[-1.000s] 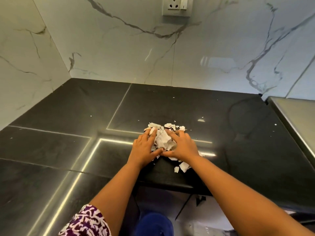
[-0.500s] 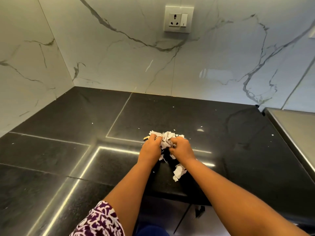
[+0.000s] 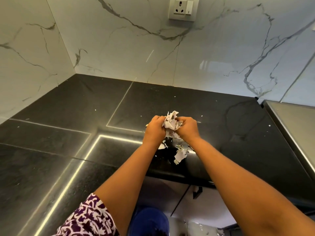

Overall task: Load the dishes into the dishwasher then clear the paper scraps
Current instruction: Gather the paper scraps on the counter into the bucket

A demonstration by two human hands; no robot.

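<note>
Black stone worktop (image 3: 85, 116) against a marble wall with a wall socket (image 3: 182, 9). Straight below the socket, left hand (image 3: 156, 129) and right hand (image 3: 187, 129) sit side by side, fingers curled tight round 1 bunched wad of paper scraps (image 3: 171, 122) squeezed between them. Cannot tell if the hands touch the worktop. Loose scraps (image 3: 180, 155) show further below the socket, between the wrists, near the worktop's front edge. Tiny white flecks dot the surface. Purple patterned sleeve (image 3: 88, 218) on the left arm.
</note>
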